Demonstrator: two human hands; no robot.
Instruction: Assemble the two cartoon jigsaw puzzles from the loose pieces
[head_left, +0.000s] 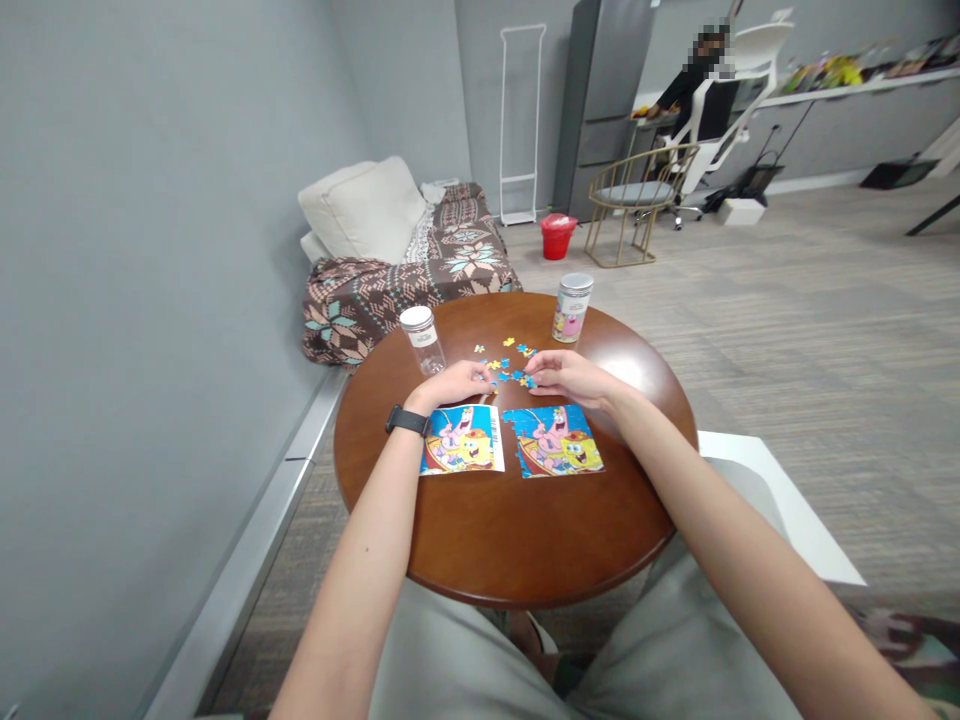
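Observation:
On the round brown table (pixel 480 540) lie loose puzzle pieces (pixel 504 376), blue and yellow, between my two hands. My left hand (pixel 459 384), with a dark watch at the wrist, has its fingers pressed together at the left edge of the pieces, above the printed picture card (pixel 463 440). What its fingertips hold, if anything, is too small to tell. My right hand (pixel 562 374) has its fingers curled in at the right edge of the pieces, by a blue one. The largely assembled puzzle (pixel 559 442) lies below it, its left edge uneven.
A clear jar (pixel 426 345) with a white lid stands at the table's left, a labelled jar (pixel 572 308) at the back right. Behind are a covered sofa (pixel 420 270), a red bin (pixel 557 237), a gold chair (pixel 637 195) and a person (pixel 682 90) near a counter.

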